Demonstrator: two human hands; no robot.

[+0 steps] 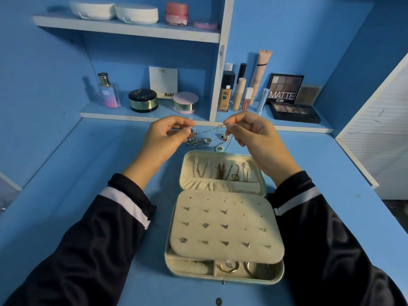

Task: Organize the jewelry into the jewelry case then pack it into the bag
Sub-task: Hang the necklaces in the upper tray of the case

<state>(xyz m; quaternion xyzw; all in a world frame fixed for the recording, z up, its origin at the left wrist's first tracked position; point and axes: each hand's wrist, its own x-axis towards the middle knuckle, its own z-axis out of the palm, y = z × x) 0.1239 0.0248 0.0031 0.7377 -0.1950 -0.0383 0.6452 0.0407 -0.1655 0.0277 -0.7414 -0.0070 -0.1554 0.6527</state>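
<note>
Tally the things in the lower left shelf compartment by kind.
Perfume bottle: 1
Round compacts: 2
Card: 1
Total: 4

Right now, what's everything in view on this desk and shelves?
jewelry case: one, cream, open on desk
earring panel: one, beige, over its base
stud earrings: about twelve, metallic, pinned in panel
chains: several, gold and silver, in lid
charm necklace: one, silver, between both hands
perfume bottle: one, pink-purple, lower shelf
compacts: two, black, pink, lower shelf
makeup tubes: several, mixed, lower shelf right
palettes: three, dark, far right
white cases: two, top shelf
pink jar: one, top shelf
left hand, right hand: fingers pinching necklace
</note>
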